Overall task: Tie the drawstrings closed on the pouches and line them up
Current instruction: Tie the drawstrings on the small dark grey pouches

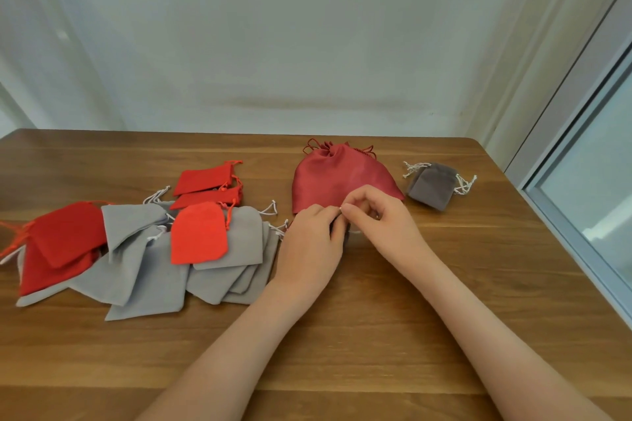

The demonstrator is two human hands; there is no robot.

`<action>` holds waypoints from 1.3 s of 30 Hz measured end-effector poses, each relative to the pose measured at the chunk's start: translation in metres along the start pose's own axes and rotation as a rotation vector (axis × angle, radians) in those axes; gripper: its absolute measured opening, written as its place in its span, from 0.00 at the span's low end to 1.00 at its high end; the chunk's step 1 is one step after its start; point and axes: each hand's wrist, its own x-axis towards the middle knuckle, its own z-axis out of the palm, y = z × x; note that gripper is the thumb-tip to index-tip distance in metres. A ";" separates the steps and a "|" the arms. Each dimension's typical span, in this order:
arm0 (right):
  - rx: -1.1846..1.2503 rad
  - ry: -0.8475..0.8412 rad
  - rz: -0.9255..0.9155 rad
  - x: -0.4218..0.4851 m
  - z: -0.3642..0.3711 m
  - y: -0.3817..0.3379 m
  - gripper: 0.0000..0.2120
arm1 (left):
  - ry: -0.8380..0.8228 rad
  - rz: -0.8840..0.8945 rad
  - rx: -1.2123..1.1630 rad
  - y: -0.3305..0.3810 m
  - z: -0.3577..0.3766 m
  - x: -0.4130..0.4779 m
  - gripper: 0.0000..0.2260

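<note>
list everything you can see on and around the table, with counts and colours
large satin pouch: 1, dark red, cinched shut, far centre
small pouch: 1, brown-grey with white cords, right of the satin one
red pouches: about 5, bright red, in the left pile
grey pouches: several, overlapping, exact count unclear, left pile
table: 1, brown wood
wall: pale, behind the table
window frame: grey, at right
left hand: 1, pinching something hidden
right hand: 1, fingertips meeting the left

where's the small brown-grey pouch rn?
In the head view, the small brown-grey pouch lies on the table at the far right, just right of the big dark red satin pouch and beyond the right hand.
</note>
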 end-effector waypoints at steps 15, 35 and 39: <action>0.002 0.053 0.080 0.003 -0.001 -0.002 0.04 | -0.153 -0.291 -0.370 0.008 -0.013 0.004 0.07; -0.001 0.067 0.049 0.003 0.008 0.002 0.03 | -0.088 -0.265 -0.246 0.006 -0.012 0.002 0.07; -0.053 0.107 -0.017 0.000 0.008 0.002 0.04 | -0.133 -0.298 -0.377 0.011 -0.015 0.001 0.11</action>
